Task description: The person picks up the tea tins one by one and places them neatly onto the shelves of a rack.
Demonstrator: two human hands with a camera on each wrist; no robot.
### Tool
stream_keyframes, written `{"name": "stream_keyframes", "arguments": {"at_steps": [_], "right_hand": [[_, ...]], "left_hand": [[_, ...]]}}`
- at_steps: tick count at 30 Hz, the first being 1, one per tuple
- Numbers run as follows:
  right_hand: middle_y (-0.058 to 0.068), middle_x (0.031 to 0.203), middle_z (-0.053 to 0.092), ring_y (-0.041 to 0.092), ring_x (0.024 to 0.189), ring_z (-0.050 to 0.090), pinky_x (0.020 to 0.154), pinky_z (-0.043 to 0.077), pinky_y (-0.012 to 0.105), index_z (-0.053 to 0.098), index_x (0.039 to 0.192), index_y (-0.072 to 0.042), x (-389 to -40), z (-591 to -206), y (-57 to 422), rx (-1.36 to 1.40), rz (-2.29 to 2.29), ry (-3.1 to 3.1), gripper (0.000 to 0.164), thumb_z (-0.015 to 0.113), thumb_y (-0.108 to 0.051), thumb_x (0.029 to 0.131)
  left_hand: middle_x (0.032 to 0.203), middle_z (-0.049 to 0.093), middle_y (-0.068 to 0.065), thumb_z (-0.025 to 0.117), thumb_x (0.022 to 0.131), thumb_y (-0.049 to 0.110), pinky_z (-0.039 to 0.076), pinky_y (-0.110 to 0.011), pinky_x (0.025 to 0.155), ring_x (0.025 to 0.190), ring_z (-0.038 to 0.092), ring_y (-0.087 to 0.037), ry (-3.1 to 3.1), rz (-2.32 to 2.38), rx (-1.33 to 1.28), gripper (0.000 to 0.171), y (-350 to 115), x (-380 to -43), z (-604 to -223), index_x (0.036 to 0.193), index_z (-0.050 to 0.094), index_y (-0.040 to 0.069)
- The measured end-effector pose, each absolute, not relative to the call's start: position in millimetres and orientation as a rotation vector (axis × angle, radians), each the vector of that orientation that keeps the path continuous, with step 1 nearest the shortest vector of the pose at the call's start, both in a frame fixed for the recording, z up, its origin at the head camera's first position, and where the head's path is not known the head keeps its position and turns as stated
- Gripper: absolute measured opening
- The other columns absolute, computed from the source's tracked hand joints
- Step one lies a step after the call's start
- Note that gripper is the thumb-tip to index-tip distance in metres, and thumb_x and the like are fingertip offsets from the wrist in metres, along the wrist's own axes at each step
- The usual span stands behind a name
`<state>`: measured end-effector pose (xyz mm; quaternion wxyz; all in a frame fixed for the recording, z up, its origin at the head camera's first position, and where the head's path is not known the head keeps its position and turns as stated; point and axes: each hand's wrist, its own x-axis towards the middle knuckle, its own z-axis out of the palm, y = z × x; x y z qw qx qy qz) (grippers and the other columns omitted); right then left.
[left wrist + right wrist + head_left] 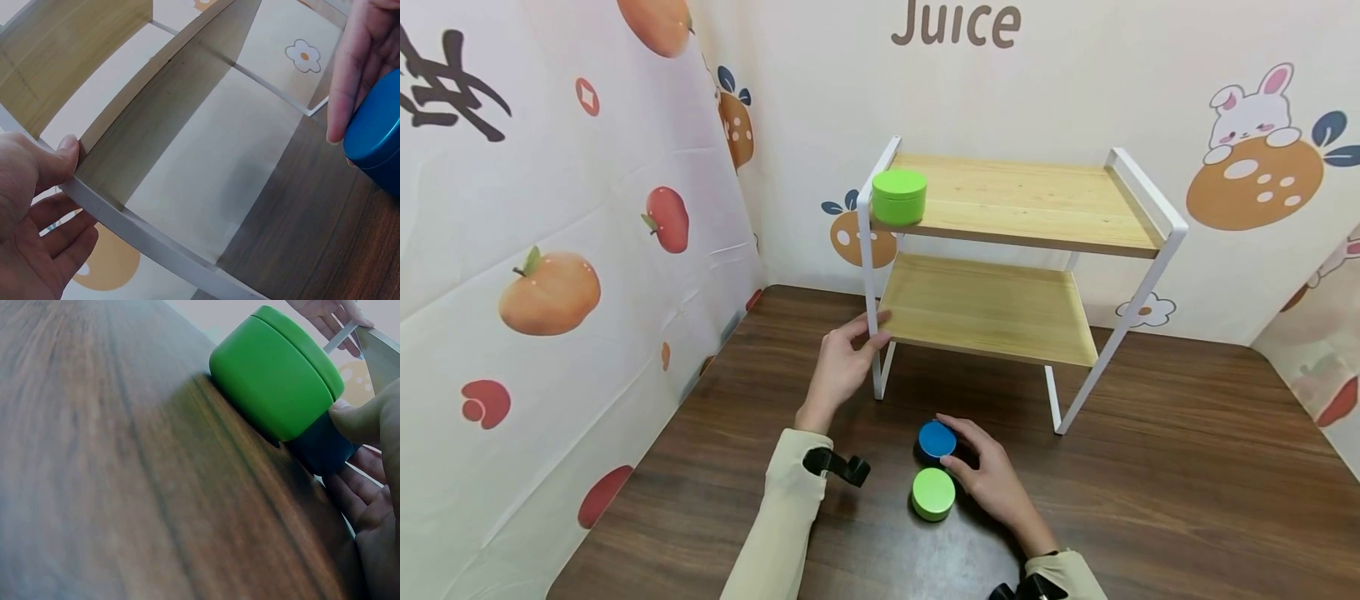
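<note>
My left hand (842, 367) grips the left front leg of a two-tier shelf rack (985, 304), thumb at the lower board's edge and fingers behind the white frame (156, 231). On the table, my right hand (988, 475) holds a small blue round tin (937, 439) from its right side, thumb on the near side and fingers round the far side. Just in front of it stands a lidded light green round tin (933, 493), which partly hides the blue one in the right wrist view. A larger green round tin (898, 197) sits at the top board's left front corner.
The rack stands on a dark wooden table (1187, 467), its upper board (1015, 196) edged by raised white side rails. A printed cloth (1060, 92) hangs behind, and another (587, 208) runs along the left side.
</note>
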<state>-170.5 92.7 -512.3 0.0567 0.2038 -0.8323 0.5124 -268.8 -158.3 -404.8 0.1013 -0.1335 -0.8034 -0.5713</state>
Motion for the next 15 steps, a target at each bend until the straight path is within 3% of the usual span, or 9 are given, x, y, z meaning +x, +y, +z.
{"name": "stream_keyframes", "arguments": {"at_steps": [4, 15], "right_hand": [[0.006, 0.144, 0.065, 0.015, 0.133, 0.061, 0.109, 0.046, 0.017, 0.059, 0.149, -0.009, -169.4, -511.5, 93.3, 0.612, 1.555, -2.544, 0.056, 0.076, -0.008, 0.096], [0.008, 0.145, 0.065, 0.015, 0.133, 0.061, 0.109, 0.047, 0.017, 0.06, 0.148, -0.008, -170.2, -510.0, 93.3, 0.629, 1.574, -2.526, 0.053, 0.075, -0.011, 0.098]], "left_hand": [[0.148, 0.066, -0.01, 0.071, 0.102, 0.024, 0.054, -0.052, 0.108, 0.141, 0.059, -0.028, -2.373, -1.687, -0.401, 0.034, -158.5, -269.2, -405.5, 0.133, 0.074, 0.011], [0.148, 0.066, -0.007, 0.072, 0.102, 0.023, 0.054, -0.052, 0.109, 0.142, 0.059, -0.027, -2.376, -1.693, -0.392, 0.033, -158.4, -269.5, -404.5, 0.133, 0.075, 0.013]]}}
